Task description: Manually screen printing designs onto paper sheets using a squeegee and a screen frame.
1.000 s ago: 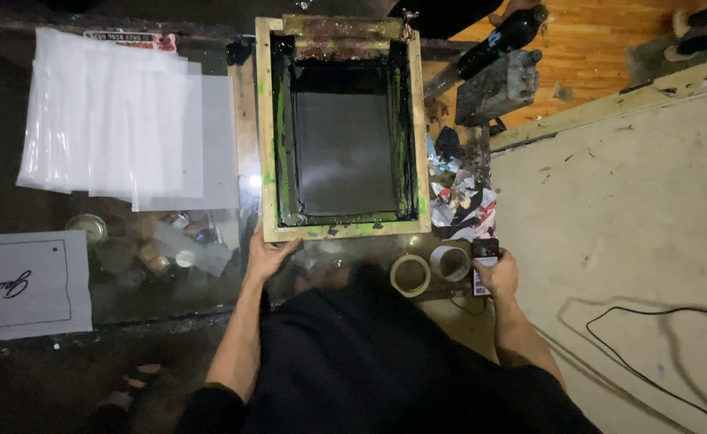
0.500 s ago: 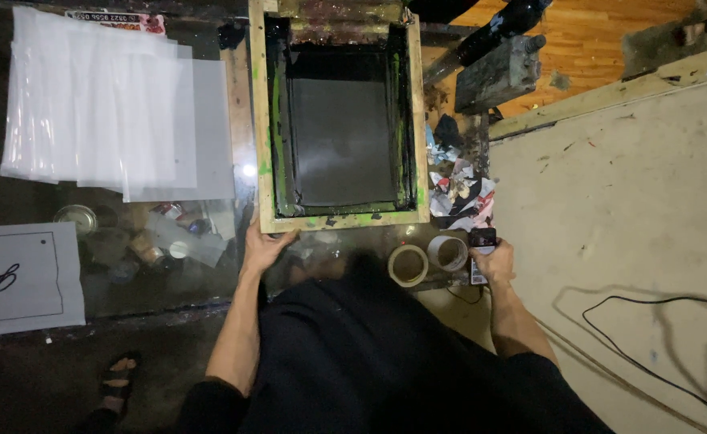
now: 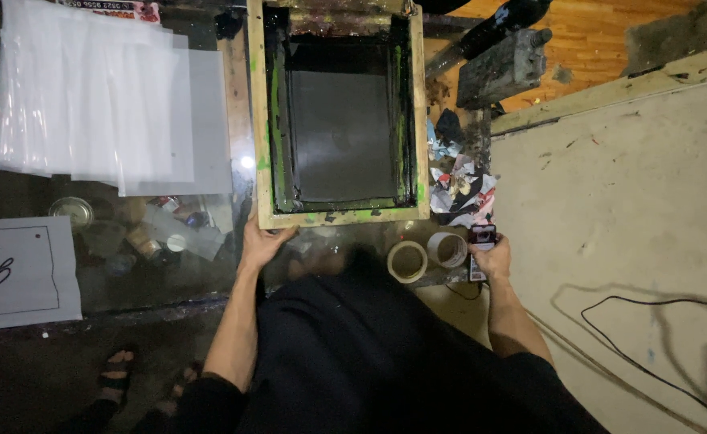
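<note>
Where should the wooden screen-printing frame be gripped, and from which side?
Judging by its pose, grip the wooden frame by its near bottom rail, from the person's side. It lies flat, that bare edge faces them, and the left hand already rests at its near-left corner.
</note>
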